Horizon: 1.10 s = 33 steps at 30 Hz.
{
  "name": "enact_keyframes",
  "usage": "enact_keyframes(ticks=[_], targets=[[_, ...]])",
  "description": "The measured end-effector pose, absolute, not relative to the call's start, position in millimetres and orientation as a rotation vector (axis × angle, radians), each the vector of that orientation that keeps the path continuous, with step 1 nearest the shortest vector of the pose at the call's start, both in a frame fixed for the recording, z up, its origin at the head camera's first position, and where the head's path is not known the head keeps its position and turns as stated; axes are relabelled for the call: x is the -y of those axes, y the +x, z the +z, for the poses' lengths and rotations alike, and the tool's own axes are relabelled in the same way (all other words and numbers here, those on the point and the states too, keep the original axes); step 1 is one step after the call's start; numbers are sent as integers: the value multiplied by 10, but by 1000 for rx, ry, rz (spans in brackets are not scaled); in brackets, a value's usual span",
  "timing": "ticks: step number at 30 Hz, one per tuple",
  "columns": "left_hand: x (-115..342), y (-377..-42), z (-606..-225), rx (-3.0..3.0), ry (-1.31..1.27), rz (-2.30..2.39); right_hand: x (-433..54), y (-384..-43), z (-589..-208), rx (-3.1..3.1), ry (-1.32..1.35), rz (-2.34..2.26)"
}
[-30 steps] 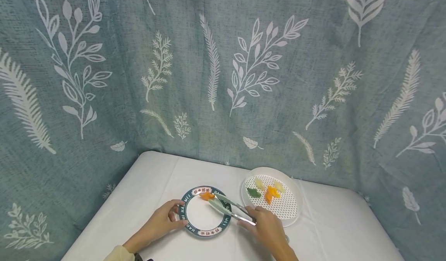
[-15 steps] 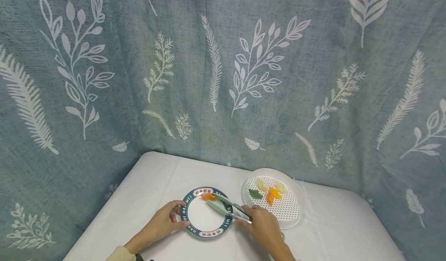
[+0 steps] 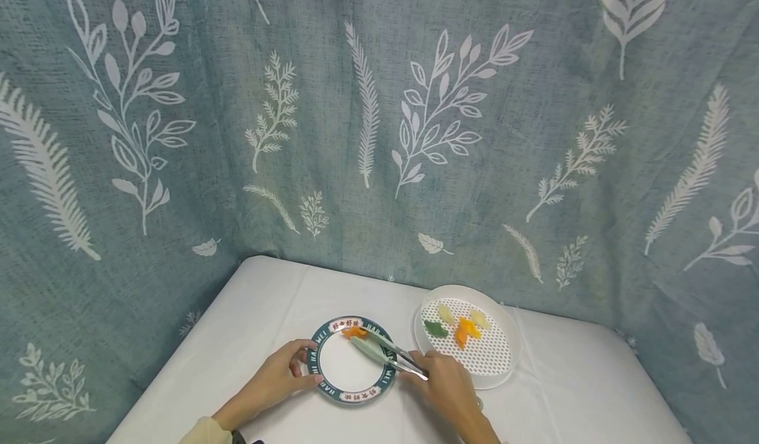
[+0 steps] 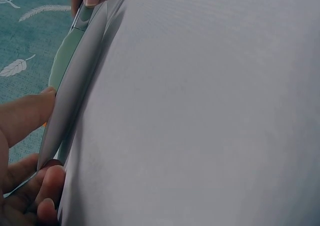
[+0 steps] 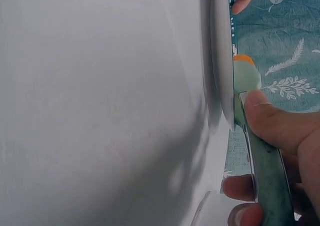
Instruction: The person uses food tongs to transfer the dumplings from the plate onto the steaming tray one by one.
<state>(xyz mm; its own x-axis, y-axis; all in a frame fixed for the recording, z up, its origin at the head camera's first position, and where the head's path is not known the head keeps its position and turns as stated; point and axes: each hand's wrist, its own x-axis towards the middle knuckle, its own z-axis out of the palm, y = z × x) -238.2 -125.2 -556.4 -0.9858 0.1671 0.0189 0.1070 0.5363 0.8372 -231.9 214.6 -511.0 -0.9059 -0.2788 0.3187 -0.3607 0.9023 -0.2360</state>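
Observation:
A round plate [image 3: 350, 375] with a dark teal, lettered rim lies on the white table. My left hand [image 3: 279, 377] holds its left edge; in the left wrist view the thumb is on top and fingers curl beneath. My right hand [image 3: 447, 388] grips metal tongs [image 3: 406, 358] with pale green ends, which reach over the plate's right side. An orange piece of food [image 3: 354, 333] lies by the far rim, at the tongs' tips. In the right wrist view, the thumb presses along the tongs [image 5: 267, 176], and a tip partly hides the orange piece [image 5: 245, 60].
Right of the plate stands a white perforated tray [image 3: 492, 358]. It holds a green piece [image 3: 435, 329], a yellow piece [image 3: 472, 327], an orange piece [image 3: 461, 336] and two pale pieces [image 3: 479, 319]. A leaf-patterned curtain [image 3: 332, 134] closes off the back and left.
My right hand has shifted slightly left with the tongs. The left hand keeps its hold on the plate, and the orange piece stays near the far rim. The head view has moved a little.

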Motion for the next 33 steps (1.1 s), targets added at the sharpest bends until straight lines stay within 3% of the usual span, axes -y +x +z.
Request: enact_keyframes(ticks=[20,33], targets=[[1248,-2372,-5537,-2688,211,1469,-2247,-2222,-5036,2730,473,443],[1251,-2361,-5539,-2687,215,1473,-2455,-2080,-4829,2749,327,465]])
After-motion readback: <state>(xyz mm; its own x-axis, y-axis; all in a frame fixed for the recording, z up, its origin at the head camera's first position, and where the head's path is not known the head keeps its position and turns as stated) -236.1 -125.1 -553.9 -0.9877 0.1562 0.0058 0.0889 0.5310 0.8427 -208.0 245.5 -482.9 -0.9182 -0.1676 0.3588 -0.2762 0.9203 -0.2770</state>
